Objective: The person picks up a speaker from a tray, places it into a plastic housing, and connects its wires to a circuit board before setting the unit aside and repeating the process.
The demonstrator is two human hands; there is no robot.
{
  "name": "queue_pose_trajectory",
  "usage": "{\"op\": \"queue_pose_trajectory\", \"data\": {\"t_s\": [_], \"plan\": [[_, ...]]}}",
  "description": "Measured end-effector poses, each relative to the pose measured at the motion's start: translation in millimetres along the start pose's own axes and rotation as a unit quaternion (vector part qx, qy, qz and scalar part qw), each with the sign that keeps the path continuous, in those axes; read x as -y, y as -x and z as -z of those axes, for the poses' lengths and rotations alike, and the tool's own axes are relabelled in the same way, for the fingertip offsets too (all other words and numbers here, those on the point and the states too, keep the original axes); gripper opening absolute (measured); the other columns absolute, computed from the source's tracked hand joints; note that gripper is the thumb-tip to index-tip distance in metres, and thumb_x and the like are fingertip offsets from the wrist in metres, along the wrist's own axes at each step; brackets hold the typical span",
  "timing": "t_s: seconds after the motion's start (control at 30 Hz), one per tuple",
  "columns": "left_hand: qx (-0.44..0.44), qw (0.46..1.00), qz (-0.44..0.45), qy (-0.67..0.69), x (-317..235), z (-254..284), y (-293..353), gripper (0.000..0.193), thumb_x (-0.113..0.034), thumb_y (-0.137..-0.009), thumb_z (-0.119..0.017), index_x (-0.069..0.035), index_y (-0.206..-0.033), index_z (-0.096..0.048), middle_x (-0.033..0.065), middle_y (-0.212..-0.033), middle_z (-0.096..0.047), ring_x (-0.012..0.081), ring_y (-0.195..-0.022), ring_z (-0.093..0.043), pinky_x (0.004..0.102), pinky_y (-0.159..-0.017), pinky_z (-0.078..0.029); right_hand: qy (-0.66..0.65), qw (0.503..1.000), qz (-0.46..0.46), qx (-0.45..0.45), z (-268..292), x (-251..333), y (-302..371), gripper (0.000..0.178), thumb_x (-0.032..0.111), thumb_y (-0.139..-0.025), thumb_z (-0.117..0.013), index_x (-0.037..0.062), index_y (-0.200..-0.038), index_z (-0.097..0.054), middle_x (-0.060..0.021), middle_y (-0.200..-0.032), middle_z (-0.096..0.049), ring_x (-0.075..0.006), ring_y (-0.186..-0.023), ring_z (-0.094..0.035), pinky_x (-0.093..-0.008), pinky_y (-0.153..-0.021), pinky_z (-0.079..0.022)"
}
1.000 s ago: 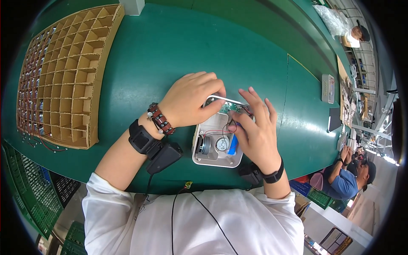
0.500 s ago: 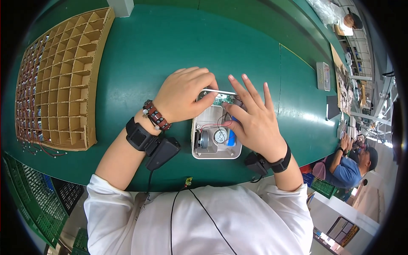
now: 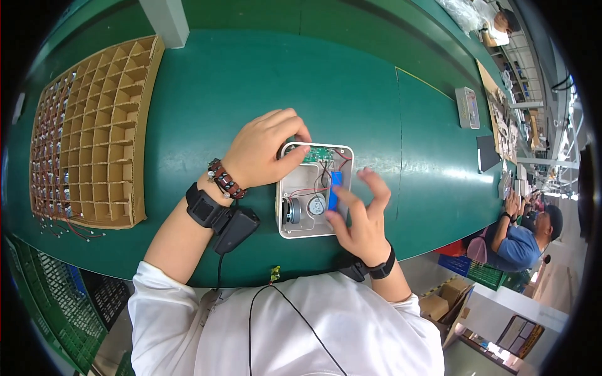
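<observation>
A white plastic housing (image 3: 308, 177) lies with its hollow side up on the green table in front of me. Its far upper-left corner is gripped by my left hand (image 3: 271, 149), thumb on the inner side. Inside are a green circuit board (image 3: 321, 155) along the far edge, a blue rectangular block (image 3: 335, 190) like a battery, a round silver part (image 3: 316, 205) and a dark-rimmed speaker (image 3: 292, 211). Thin red and black wires run between them. My right hand (image 3: 364, 224) holds nothing, its fingers apart; thumb and index finger hover at the blue block's lower end, contact unclear.
A cardboard divider box (image 3: 135, 135) stands at the left, several cells filled with wired parts. A grey post (image 3: 166, 22) rises behind it. At the far right lie another pale housing (image 3: 467, 108) and a dark flat piece (image 3: 488, 153). A co-worker (image 3: 517, 244) sits beyond.
My right hand has drawn back from the circuit board toward the housing's lower right. The board, earlier raised at its far edge with a white strip, now shows inside the rim.
</observation>
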State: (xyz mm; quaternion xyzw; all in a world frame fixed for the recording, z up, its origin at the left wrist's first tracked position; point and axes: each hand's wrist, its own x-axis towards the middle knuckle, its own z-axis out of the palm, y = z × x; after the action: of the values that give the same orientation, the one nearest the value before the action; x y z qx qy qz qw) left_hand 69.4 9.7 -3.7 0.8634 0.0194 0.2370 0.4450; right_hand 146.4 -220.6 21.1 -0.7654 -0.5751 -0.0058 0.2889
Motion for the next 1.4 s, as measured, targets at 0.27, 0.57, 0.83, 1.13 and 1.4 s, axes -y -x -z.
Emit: {"op": "queue_pose_trajectory", "data": {"t_s": [0.27,0.57,0.83,1.13,1.4], "plan": [[-0.017,0.999,0.027,0.037,-2,-12,-8,0.008,-0.009,-0.081,-0.06,-0.002,-0.085,-0.058,0.0109,-0.082,-0.057,0.0261,-0.076,-0.056,0.0333,-0.067,-0.045,0.103,0.974,0.195,0.041,-16,21,-3,0.052,0.046,-0.068,-0.069,0.024,-0.113,-0.056,-0.0051,-0.121,-0.051,-0.0243,-0.119,-0.046,-0.0512,-0.098,-0.036],[-0.11,0.977,0.136,0.119,17,-9,10,0.023,-0.02,-0.101,-0.039,-0.002,-0.105,-0.053,0.0047,-0.096,-0.055,0.0081,-0.071,-0.048,0.0213,-0.066,-0.039,0.178,0.982,-0.051,-0.024,11,-18,16,0.046,0.028,-0.071,-0.067,0.0222,-0.116,-0.057,-0.006,-0.117,-0.053,-0.0261,-0.126,-0.043,-0.0555,-0.101,-0.032],[-0.133,0.972,0.169,0.094,12,-15,6,0.022,-0.02,-0.101,-0.04,-0.003,-0.104,-0.054,0.0036,-0.089,-0.056,0.0079,-0.068,-0.049,0.0216,-0.064,-0.041,0.526,0.804,-0.279,0.006,130,-189,76,0.046,0.019,-0.07,-0.067,0.0157,-0.115,-0.06,-0.0082,-0.134,-0.048,-0.0308,-0.128,-0.04,-0.055,-0.106,-0.027],[-0.13,0.988,0.084,0.018,8,-23,-9,0.013,-0.016,-0.089,-0.059,-0.006,-0.097,-0.059,0.0109,-0.091,-0.064,0.0253,-0.082,-0.062,0.0333,-0.07,-0.05,0.346,0.937,0.02,0.046,79,-105,-85,0.048,0.016,-0.072,-0.073,0.0119,-0.118,-0.058,-0.0133,-0.135,-0.045,-0.0334,-0.124,-0.041,-0.0462,-0.101,-0.036],[-0.263,0.903,-0.018,0.34,141,-74,1,0.015,-0.016,-0.09,-0.06,-0.006,-0.1,-0.055,0.0052,-0.083,-0.061,0.0164,-0.077,-0.058,0.0302,-0.067,-0.046,-0.149,0.859,0.456,0.176,-45,185,-217,0.026,0.017,-0.083,-0.063,0.0089,-0.108,-0.06,-0.0104,-0.108,-0.059,-0.0313,-0.098,-0.058,-0.0403,-0.084,-0.047]]}}
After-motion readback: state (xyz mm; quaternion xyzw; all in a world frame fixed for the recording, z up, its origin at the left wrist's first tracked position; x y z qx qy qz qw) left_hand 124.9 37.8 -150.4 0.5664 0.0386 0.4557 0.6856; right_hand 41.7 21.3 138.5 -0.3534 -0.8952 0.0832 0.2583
